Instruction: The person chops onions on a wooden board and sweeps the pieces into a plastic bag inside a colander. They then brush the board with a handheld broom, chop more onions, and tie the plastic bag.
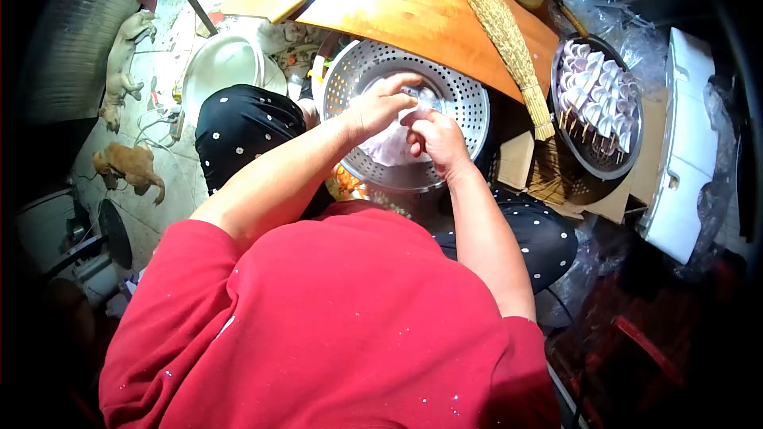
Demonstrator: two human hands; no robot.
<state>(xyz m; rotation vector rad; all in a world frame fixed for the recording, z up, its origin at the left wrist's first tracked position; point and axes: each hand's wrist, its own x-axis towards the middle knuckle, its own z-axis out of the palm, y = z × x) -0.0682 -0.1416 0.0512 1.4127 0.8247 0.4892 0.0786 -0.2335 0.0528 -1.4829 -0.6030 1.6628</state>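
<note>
A perforated steel colander [469, 103] sits in front of my knees, holding pale pink raw meat pieces [389, 149]. Both hands are over it. My left hand [377, 105] pinches a pale piece of meat [420, 98] between its fingers. My right hand [435, 139] is closed beside it, thumb touching the same piece; whether it holds a skewer I cannot tell. To the right, a round metal tray [598, 160] carries several skewers loaded with pale meat [596, 95].
A wooden board [413, 12] lies behind the colander with a straw whisk broom [513, 48] on it. A white basin [218, 63] stands at the left. Two dogs [127, 163] lie on the tiled floor. A white foam box [679, 143] and plastic bags are at the right.
</note>
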